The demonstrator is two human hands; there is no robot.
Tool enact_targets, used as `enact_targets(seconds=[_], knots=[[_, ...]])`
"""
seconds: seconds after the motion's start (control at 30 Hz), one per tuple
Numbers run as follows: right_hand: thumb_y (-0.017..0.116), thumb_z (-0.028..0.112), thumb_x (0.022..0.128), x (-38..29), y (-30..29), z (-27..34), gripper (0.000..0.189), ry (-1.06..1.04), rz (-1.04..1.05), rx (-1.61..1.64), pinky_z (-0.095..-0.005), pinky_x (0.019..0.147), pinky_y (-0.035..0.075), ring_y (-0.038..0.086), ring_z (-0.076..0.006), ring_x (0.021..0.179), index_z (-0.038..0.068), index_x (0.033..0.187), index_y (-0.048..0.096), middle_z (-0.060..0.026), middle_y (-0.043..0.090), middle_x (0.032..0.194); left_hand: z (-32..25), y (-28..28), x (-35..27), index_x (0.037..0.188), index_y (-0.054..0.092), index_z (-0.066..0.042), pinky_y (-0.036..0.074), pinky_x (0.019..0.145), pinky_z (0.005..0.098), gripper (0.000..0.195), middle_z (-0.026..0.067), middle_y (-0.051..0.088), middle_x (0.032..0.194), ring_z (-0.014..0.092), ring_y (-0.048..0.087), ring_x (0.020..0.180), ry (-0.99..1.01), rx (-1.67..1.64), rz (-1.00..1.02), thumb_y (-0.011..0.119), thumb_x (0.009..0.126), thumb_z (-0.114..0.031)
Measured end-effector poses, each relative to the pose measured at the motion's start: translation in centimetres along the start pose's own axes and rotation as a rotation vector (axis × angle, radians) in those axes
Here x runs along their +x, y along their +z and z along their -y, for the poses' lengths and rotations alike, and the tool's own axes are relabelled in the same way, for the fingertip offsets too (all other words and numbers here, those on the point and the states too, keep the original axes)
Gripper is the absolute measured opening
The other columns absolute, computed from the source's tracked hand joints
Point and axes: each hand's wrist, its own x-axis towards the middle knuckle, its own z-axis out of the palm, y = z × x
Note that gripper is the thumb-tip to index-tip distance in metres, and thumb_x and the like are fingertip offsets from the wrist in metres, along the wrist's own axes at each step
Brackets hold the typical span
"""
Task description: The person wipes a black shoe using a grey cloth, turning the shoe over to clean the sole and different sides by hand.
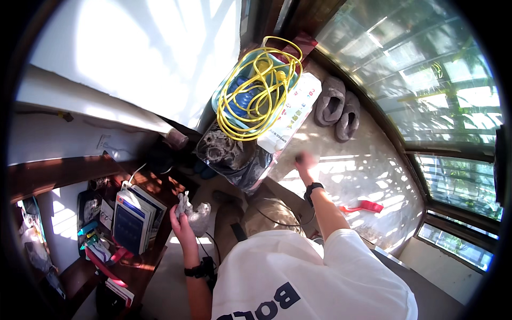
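Note:
My left hand grips a rough grey piece with an uneven, jagged top, like stone or coral; its material is not certain. My right hand is stretched out over the sunlit floor to the right of the white box. That hand is blurred, with a small dark patch at its fingers, so I cannot tell whether it holds something. Between the two hands stands a container lined with clear plastic. Dusty grey-brown lumps lie in it, similar in look to the held piece.
A looped yellow cable covers a pale teal basket with blue items inside. Grey slippers sit by the window wall. A red-handled brush lies on the floor. To the left, a wooden shelf bears books.

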Motion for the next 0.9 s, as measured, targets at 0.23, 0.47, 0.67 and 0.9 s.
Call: enact_targets(seconds=[0.23, 0.47, 0.67, 0.9], knots=[[0.077, 0.013, 0.083, -3.6, -3.4, 6.1, 0.031, -0.045, -0.185, 0.113, -0.0459, 0.086, 0.053, 0.063, -0.0334, 0.101, 0.005, 0.108, 0.061, -0.0135, 0.064, 0.107, 1.2, -1.4, -0.2, 0.140, 0.052, 0.000, 0.041, 0.108, 0.0354, 0.039, 0.0120, 0.059, 0.133, 0.022, 0.055, 0.121, 0.002, 0.002, -0.047, 0.050, 0.103, -0.011], [0.087, 0.026, 0.077, -3.6, -1.4, 20.7, 0.065, -0.327, 0.047, 0.355, -0.0469, 0.101, 0.050, 0.060, -0.0397, 0.117, -0.001, 0.130, 0.060, -0.0216, 0.063, 0.125, 1.9, -1.6, -0.1, 0.138, 0.054, 0.000, 0.041, 0.109, 0.0353, 0.036, 0.0114, 0.059, 0.134, 0.022, 0.055, 0.122, -0.002, 0.006, -0.005, 0.050, 0.103, -0.010], [0.091, 0.034, 0.073, -2.6, 2.3, 26.5, 0.105, -0.220, -0.083, 0.268, -0.0477, 0.111, 0.043, 0.048, -0.0462, 0.134, -0.008, 0.151, 0.034, -0.0308, 0.049, 0.144, 2.4, -2.7, -0.4, 0.135, 0.056, 0.000, 0.041, 0.109, 0.0366, 0.035, 0.0130, 0.059, 0.133, 0.024, 0.055, 0.123, 0.060, 0.049, 0.006, 0.051, 0.102, -0.008], [0.093, 0.025, 0.070, -1.1, 4.0, 29.3, 0.107, -0.130, -0.154, 0.555, -0.0482, 0.111, 0.041, 0.050, -0.0474, 0.130, -0.006, 0.151, 0.030, -0.0294, 0.052, 0.138, 3.5, -4.2, -0.9, 0.134, 0.056, -0.001, 0.044, 0.105, 0.0356, 0.033, 0.0124, 0.060, 0.129, 0.024, 0.057, 0.119, 0.004, 0.047, 0.017, 0.052, 0.102, -0.008]])
